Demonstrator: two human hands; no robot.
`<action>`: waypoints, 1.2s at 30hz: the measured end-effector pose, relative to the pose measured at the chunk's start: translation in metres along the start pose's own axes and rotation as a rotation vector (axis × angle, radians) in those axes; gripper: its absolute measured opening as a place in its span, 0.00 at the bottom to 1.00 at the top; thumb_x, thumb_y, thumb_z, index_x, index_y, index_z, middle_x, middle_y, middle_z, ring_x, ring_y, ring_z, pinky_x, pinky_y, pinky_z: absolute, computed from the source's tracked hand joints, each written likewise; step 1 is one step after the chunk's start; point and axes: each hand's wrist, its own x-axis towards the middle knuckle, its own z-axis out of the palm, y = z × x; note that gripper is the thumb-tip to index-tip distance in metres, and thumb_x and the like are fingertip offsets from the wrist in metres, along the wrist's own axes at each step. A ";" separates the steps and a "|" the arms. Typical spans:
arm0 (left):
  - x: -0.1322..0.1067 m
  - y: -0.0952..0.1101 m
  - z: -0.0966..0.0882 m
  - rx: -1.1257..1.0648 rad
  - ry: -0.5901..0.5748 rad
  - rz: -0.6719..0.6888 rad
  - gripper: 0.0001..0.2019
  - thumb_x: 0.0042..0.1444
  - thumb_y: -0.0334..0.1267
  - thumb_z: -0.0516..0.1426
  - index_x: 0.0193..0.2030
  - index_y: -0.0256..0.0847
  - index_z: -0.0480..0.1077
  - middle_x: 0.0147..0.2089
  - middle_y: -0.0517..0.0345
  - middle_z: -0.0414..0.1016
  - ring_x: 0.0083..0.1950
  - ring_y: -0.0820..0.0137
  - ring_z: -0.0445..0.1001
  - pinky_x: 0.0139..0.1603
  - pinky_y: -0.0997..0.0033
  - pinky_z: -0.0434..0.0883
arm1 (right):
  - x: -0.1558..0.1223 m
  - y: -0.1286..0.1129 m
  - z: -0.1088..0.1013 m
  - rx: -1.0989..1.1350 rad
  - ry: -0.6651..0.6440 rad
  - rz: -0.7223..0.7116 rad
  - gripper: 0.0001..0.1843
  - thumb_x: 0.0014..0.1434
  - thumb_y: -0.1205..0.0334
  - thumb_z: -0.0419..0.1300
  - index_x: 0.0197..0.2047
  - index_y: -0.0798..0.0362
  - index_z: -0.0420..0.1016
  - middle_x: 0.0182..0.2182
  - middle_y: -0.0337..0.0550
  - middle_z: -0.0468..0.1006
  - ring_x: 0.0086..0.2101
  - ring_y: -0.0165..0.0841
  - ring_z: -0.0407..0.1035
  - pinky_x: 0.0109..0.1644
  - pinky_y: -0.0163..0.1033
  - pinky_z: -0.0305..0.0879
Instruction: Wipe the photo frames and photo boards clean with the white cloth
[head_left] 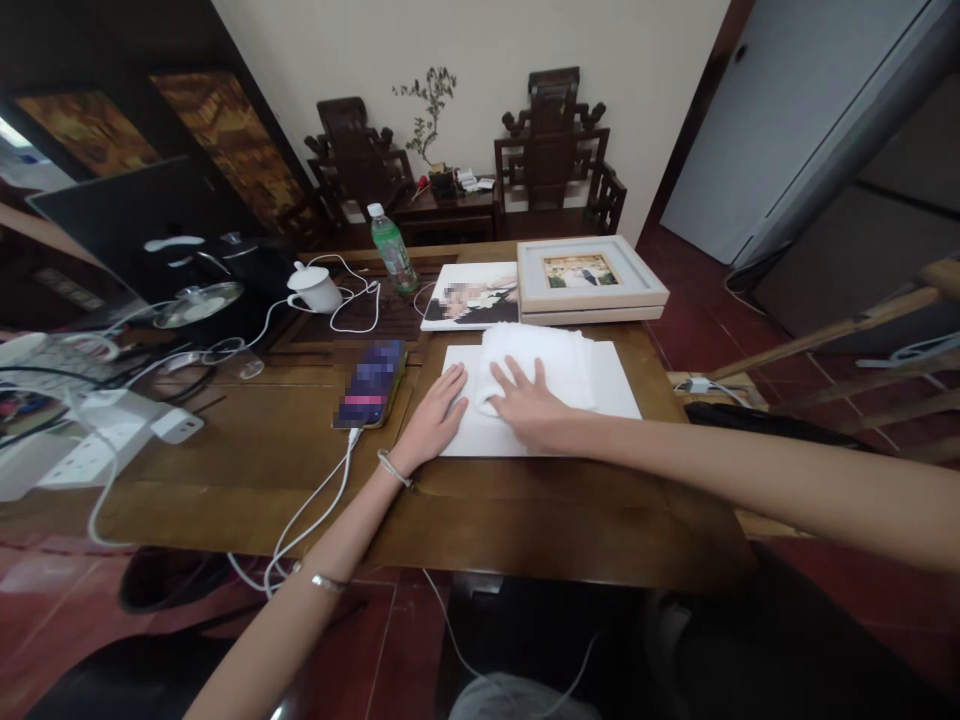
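Observation:
A flat white board (pixel 615 385) lies on the wooden table near its front edge. On top of it rests a folded white cloth (pixel 555 355). My right hand (pixel 529 400) presses down on the cloth with its fingers spread. At the board's left edge lies my left hand (pixel 435 415), fingers stretched out and touching that edge, partly on the table. The underside of the board is hidden. Just beyond the board are a white photo panel (pixel 472 297) and a light wooden picture frame (pixel 592 280), which stands on what looks like another frame.
Left of my left hand lies a phone (pixel 371 385) with a white charging cable. Further back stand a green bottle (pixel 394 250) and a lidded white cup (pixel 315 288). Power strips (pixel 112 440) and tangled cables fill the table's left end.

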 end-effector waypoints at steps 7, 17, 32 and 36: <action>0.000 0.000 0.000 -0.008 -0.001 0.012 0.24 0.64 0.40 0.45 0.65 0.34 0.59 0.69 0.45 0.54 0.71 0.61 0.50 0.70 0.53 0.50 | -0.076 -0.053 -0.006 0.039 -0.099 -0.229 0.33 0.45 0.68 0.67 0.57 0.58 0.69 0.67 0.67 0.42 0.64 0.67 0.35 0.58 0.77 0.38; 0.001 -0.001 0.002 -0.002 0.002 -0.001 0.25 0.64 0.42 0.46 0.65 0.32 0.59 0.69 0.42 0.54 0.71 0.60 0.50 0.70 0.54 0.49 | -0.025 -0.006 -0.019 0.070 -0.125 -0.114 0.34 0.52 0.79 0.50 0.63 0.56 0.61 0.68 0.61 0.43 0.66 0.57 0.35 0.59 0.73 0.43; -0.002 0.011 -0.010 -0.296 0.318 -0.084 0.28 0.67 0.51 0.37 0.67 0.38 0.56 0.68 0.52 0.58 0.69 0.66 0.54 0.70 0.60 0.50 | -0.022 -0.042 -0.008 -0.058 0.071 -0.472 0.20 0.58 0.69 0.53 0.53 0.56 0.71 0.67 0.59 0.50 0.64 0.57 0.42 0.59 0.72 0.47; -0.002 0.014 -0.007 -0.228 0.256 -0.105 0.27 0.67 0.49 0.39 0.65 0.37 0.58 0.68 0.51 0.59 0.69 0.67 0.56 0.70 0.61 0.52 | -0.052 -0.041 -0.022 0.033 -0.038 -0.487 0.19 0.55 0.71 0.54 0.49 0.55 0.74 0.63 0.54 0.61 0.61 0.54 0.52 0.56 0.65 0.56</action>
